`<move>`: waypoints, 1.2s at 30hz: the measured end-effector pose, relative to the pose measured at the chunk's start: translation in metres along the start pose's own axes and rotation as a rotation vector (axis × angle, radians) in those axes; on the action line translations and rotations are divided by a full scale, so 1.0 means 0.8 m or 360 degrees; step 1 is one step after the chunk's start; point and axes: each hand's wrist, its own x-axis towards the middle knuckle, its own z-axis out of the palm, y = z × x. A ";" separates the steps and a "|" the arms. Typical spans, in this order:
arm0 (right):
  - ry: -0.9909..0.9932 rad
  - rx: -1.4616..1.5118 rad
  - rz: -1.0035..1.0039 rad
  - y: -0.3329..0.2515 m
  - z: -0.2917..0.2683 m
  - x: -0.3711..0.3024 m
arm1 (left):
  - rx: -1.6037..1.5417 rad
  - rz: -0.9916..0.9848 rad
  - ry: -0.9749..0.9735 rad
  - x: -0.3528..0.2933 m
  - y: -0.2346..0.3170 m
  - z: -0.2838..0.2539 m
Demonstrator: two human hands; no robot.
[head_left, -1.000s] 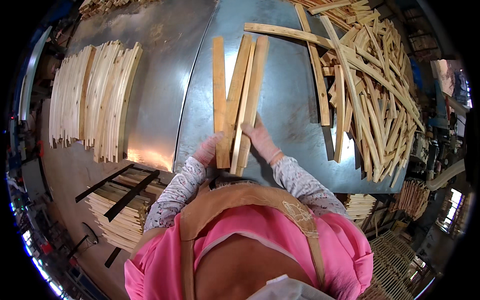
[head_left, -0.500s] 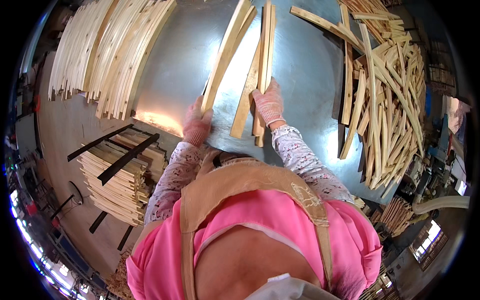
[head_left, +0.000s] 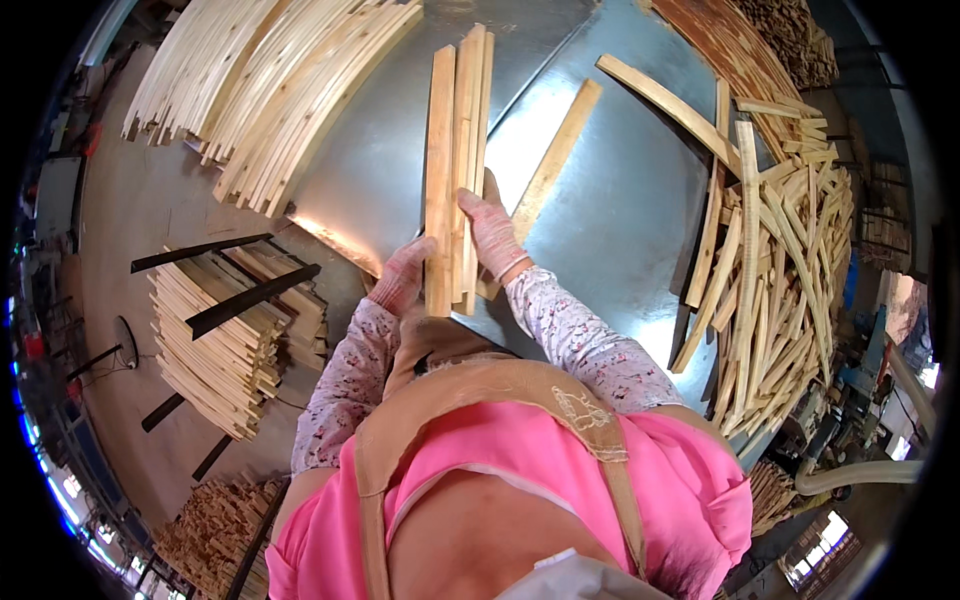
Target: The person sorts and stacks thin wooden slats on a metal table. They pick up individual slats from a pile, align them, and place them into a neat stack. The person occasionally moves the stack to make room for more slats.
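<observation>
While hands [head_left: 450,260] clamp slats [head_left: 457,165] — lower ends hidden

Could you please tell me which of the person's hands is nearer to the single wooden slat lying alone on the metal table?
Right. The right hand, gripping the bundle of slats, sits right beside the lone slat; the left hand is on the bundle's far side.

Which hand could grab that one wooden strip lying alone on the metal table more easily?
Probably the right hand. It sits on the right edge of the held bundle of strips, right beside the loose strip; the left hand is on the far side.
</observation>
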 end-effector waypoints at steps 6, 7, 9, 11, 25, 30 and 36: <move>0.0142 -0.0409 0.0291 0.005 0.040 0.027 | 0.1518 0.0514 0.0875 0.006 0.072 -0.030; 0.0181 -0.0266 0.0281 0.010 0.049 0.033 | 0.2245 0.0479 0.1020 0.013 0.109 -0.050; 0.0311 -0.0177 0.0301 0.027 0.051 0.048 | 0.3090 0.0664 0.1217 0.015 0.170 -0.099; 0.0169 0.0117 0.0297 0.041 0.056 0.065 | 0.3268 0.1025 0.1396 0.011 0.218 -0.160; 0.0324 -0.0982 0.0078 0.051 0.187 0.084 | 0.1781 0.0017 0.0430 0.044 0.217 -0.129; 0.0274 -0.0858 -0.0170 0.108 0.180 0.120 | 0.1482 0.0201 0.0416 0.042 0.211 -0.146; 0.0142 0.0066 0.0095 0.105 0.152 0.122 | 0.0793 0.0215 0.0009 0.051 0.207 -0.128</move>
